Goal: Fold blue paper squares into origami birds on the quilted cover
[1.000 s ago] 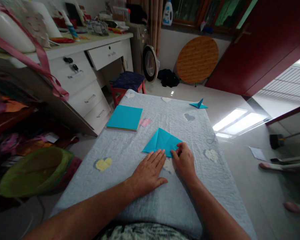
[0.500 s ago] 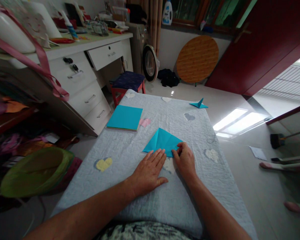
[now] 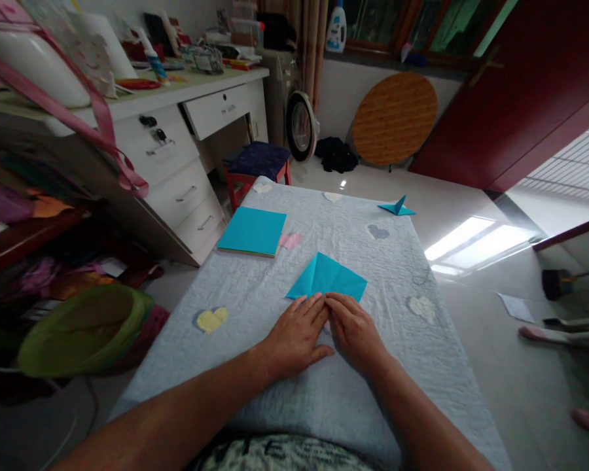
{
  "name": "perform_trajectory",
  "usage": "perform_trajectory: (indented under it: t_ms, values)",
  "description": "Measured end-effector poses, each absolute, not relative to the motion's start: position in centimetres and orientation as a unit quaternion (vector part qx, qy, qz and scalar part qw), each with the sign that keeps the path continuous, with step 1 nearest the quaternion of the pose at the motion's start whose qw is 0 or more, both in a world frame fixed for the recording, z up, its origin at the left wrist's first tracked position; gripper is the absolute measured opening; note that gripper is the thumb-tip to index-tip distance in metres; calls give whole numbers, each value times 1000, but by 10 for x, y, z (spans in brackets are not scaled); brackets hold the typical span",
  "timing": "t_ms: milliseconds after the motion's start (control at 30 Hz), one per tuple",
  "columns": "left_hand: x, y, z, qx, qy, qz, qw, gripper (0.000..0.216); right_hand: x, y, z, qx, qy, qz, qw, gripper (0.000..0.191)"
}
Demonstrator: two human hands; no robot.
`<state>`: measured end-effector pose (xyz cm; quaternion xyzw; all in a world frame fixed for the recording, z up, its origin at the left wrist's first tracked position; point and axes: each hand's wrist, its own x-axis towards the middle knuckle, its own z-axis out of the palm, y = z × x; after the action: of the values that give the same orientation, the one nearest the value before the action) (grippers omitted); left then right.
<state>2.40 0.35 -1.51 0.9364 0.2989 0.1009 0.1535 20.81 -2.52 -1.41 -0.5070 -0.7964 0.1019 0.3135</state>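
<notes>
A folded sheet of blue origami paper [image 3: 328, 277] lies on the cloth-covered table, creases showing across its face. My left hand [image 3: 299, 337] rests flat with its fingertips on the paper's near edge, fingers stretched out and thumb spread. Beside it, my right hand [image 3: 356, 330] lies with fingers extended on the same edge, its fingertips touching or almost touching the left ones. Both hands cover part of that edge. Farther back on the left is a square stack of blue paper [image 3: 253, 230]. A small folded blue paper figure [image 3: 397, 208] stands at the far right corner.
A pale quilted cloth [image 3: 255, 301] with heart patches covers the table. Beyond it stand a stool [image 3: 258, 160] and a white desk [image 3: 161, 163] with drawers. A green-rimmed bin [image 3: 86, 327] is at the left, and a round wooden tabletop [image 3: 395, 118] leans by the wall.
My right hand has moved left from the paper's right corner to beside my left hand, its fingers now laid along the near edge. The whole view has shifted slightly.
</notes>
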Motion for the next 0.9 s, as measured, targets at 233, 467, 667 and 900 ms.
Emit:
perform_trajectory:
  t_ms: [233,467,667,900]
  values:
    - [1,41,2,834,475,199,197,18,206,-25,-8,-533,-806,92,240,32]
    - [-9,57,-2,814,508,175,222,4,201,-26,0,-540,-824,65,159,36]
    - [-11,56,-2,810,528,160,198,5,199,-28,0,-537,-832,55,125,43]
    - [-13,56,-3,823,521,158,162,8,186,-27,6,-537,-838,22,92,57]
